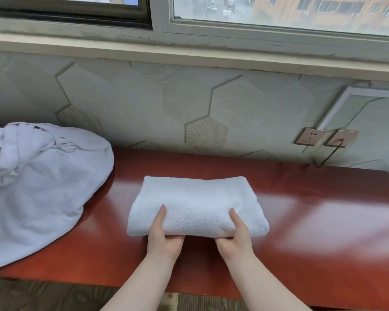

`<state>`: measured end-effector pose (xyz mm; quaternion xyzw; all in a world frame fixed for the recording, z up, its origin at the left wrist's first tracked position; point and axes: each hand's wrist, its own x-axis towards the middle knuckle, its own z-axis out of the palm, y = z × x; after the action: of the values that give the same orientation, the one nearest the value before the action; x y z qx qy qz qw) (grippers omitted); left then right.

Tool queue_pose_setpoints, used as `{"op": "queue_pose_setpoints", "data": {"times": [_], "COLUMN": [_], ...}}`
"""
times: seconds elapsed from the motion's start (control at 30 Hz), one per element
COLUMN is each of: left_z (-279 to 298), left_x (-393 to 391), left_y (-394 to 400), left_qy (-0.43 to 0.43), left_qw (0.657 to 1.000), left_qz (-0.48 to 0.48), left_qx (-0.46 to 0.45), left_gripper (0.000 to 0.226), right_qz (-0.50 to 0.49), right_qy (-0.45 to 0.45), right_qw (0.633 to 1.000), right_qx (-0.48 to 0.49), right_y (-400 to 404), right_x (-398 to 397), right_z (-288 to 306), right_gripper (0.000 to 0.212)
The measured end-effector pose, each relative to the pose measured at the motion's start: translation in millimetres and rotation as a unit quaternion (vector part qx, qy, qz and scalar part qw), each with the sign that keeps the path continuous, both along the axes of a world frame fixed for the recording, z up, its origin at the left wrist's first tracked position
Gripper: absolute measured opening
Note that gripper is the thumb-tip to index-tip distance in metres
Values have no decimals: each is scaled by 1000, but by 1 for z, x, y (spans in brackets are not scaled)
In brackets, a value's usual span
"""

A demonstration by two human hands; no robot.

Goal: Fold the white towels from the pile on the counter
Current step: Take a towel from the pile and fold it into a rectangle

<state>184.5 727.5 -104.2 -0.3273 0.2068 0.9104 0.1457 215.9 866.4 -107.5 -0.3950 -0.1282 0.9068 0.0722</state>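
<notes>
A folded white towel (197, 203) lies in the middle of the red-brown counter (312, 232). My left hand (164, 237) grips its near edge on the left, thumb on top and fingers tucked underneath. My right hand (235, 237) grips the same edge on the right in the same way. At the far left of the counter sits the pile of unfolded white towels (38, 189), crumpled and hanging over the front edge.
A patterned wall runs along the back of the counter under a window sill (189, 50). Two wall sockets (323, 138) sit at the right, a dark cable hanging from one. Patterned carpet shows below the counter's front edge.
</notes>
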Motion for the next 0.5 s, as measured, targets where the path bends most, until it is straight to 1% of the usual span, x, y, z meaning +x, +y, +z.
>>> {"op": "queue_pose_setpoints", "data": {"times": [0.1, 0.23, 0.3, 0.4, 0.5], "left_z": [22, 52, 66, 84, 99], "left_x": [1, 7, 10, 16, 26], "left_y": [-5, -30, -56, -97, -151], "left_qy": [38, 49, 73, 110, 144], "left_qw": [999, 997, 992, 986, 977], "left_qz": [6, 58, 98, 127, 158], "left_qx": [20, 25, 10, -2, -10], "left_gripper": [28, 36, 37, 31, 40], "right_qz": [26, 84, 119, 138, 186], "right_qy": [53, 85, 105, 128, 130], "right_qw": [998, 992, 987, 982, 974], "right_qx": [26, 34, 20, 4, -7], "right_y": [0, -21, -46, -87, -139], "right_x": [-5, -16, -20, -24, -23], "right_z": [18, 45, 60, 84, 105], "right_gripper": [42, 43, 43, 40, 38]}}
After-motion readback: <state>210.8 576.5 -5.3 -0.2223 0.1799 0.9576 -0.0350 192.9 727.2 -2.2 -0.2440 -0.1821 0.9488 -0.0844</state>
